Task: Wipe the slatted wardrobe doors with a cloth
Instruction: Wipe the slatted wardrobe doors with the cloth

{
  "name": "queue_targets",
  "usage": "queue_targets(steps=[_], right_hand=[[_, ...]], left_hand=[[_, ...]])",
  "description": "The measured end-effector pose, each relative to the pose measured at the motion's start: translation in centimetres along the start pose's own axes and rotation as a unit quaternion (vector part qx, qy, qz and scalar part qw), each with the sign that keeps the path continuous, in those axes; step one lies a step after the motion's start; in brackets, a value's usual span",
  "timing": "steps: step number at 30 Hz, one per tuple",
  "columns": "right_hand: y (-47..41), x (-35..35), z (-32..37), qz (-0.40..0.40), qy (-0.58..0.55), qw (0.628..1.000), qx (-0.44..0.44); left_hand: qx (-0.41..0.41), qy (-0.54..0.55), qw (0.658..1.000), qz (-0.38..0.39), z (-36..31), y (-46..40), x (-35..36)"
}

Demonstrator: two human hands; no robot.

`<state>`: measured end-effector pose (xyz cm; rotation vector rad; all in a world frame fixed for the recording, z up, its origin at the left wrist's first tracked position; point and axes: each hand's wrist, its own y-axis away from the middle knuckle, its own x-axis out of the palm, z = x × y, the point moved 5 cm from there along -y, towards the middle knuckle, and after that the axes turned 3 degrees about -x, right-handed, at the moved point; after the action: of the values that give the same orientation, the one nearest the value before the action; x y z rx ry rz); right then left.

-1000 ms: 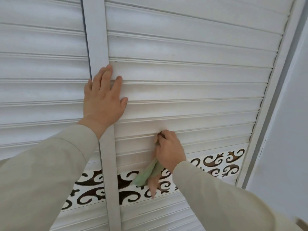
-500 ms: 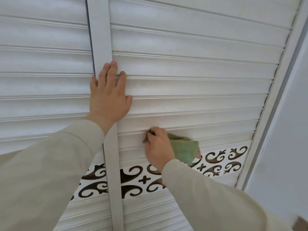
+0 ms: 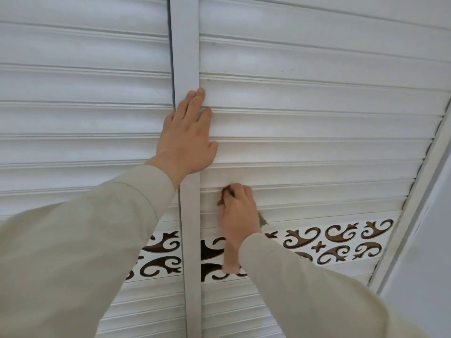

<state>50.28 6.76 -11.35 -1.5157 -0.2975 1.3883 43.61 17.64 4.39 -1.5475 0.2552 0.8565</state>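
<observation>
The cloth [image 3: 262, 219] is bunched inside the right hand [image 3: 238, 212] and mostly hidden by it; only a small green-brown tip is seen at the fingertips, pressed into the groove between two slats, and another corner is seen sticking out at the wrist side, towards the lower right; its long axis cannot be told, since so little of it is shown. The right hand is closed around the cloth, the fingers curled and pinched against the slat just right of the upright door edge [image 3: 188, 167]; the hand itself is pointed upward along the door, with the sleeve [image 3: 305, 284] running down to the lower right.

The left hand [image 3: 186, 140] is laid flat, fingers close together and pointed up, across the upright door edge and onto the right door [image 3: 317, 123]; nothing is held in it. The slats are run horizontally across both doors; the left door [image 3: 83, 118] is not touched by the cloth. A band of dark scroll cut-outs [image 3: 341, 242] is set across the doors just below the right hand. A plain wall [image 3: 424, 252] is seen at the far right, beside the door frame [image 3: 415, 206].
</observation>
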Motion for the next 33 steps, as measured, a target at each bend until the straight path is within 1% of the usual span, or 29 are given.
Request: queue_targets(steps=[2,4,8,11,14,19,22,25,28,30,31,33], right_hand=[[-0.6,1.0,3.1,0.023,0.0,0.999,-0.046],[-0.8,1.8,4.6,0.055,-0.005,0.997,-0.056],[-0.6,0.9,1.4,0.067,0.057,0.995,-0.054],[-0.4,-1.2,-2.7,0.052,0.114,0.992,-0.004],[0.0,-3.1,-6.9,0.061,0.144,0.985,0.075],[0.4,-4.9,-10.6,0.089,0.118,0.974,0.172],[0.8,-6.3,-13.7,0.112,0.109,0.953,0.261],[1.5,-8.7,-17.4,0.115,0.033,0.928,0.352],[1.5,-10.3,-18.6,0.087,-0.1,0.927,0.35],[1.5,-11.1,-18.2,0.068,-0.193,0.912,0.355],[1.5,-11.6,-18.2,0.063,-0.244,0.898,0.362],[1.8,-12.6,-17.7,0.08,-0.327,0.867,0.366]], left_hand=[[0.009,-0.004,1.0,0.012,-0.1,0.2,-0.3],[0.014,-0.015,1.0,0.021,0.1,0.3,-0.5],[0.02,-0.079,0.996,0.022,0.3,0.6,-0.8],[0.0,-0.112,0.993,0.025,-0.1,0.7,-0.5],[-0.029,-0.131,0.99,0.037,-1.2,0.7,-0.4],[-0.064,-0.124,0.988,0.068,-2.8,0.9,-0.8],[-0.069,-0.098,0.989,0.087,-3.7,1.3,-1.1],[-0.06,-0.076,0.992,0.081,-4.5,1.7,-1.5],[-0.047,-0.054,0.994,0.084,-6.0,1.7,-1.4],[-0.051,0.002,0.992,0.118,-7.6,1.5,-0.7],[-0.048,0.039,0.988,0.144,-8.9,1.4,-0.1],[-0.027,0.123,0.97,0.206,-11.6,1.5,1.1]])
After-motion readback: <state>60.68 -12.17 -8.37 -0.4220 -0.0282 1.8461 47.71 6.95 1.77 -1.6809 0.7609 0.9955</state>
